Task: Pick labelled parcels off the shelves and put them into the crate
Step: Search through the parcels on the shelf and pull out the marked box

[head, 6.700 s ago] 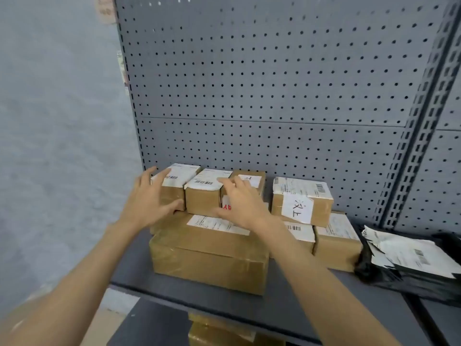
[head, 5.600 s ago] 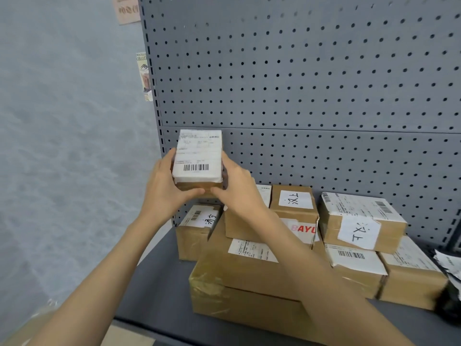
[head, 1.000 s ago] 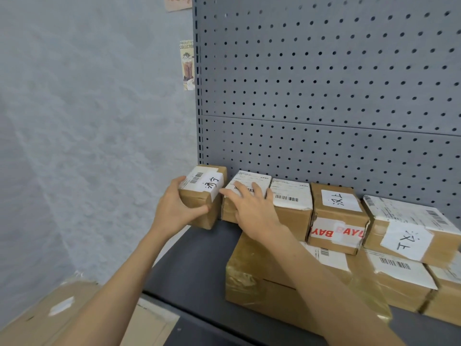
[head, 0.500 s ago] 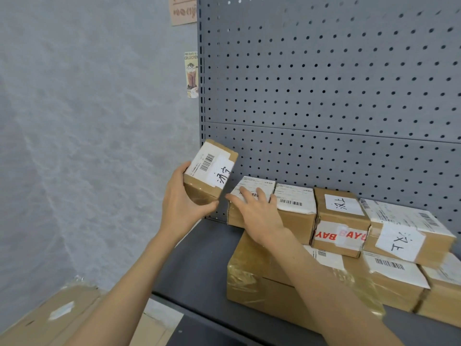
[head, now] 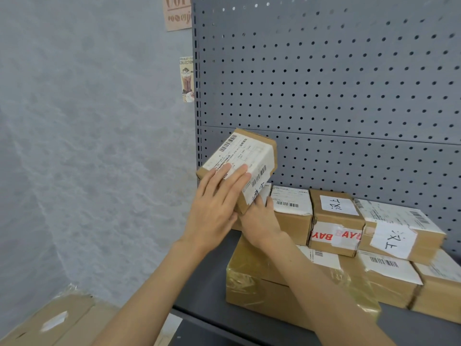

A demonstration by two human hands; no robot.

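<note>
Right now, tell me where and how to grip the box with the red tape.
Grip the box with the red tape from above, fingers on its front face and thumb behind. Neighbouring boxes press against both its sides, so only the top, front and back look reachable. The left hand is busy holding a lifted box.

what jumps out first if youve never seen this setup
A small labelled parcel, tilted and lifted clear of the shelf, held in the left hand at centre, with the right hand just under it. To the right, a row of taped brown boxes sits on larger ones against the grey pegboard.
</note>
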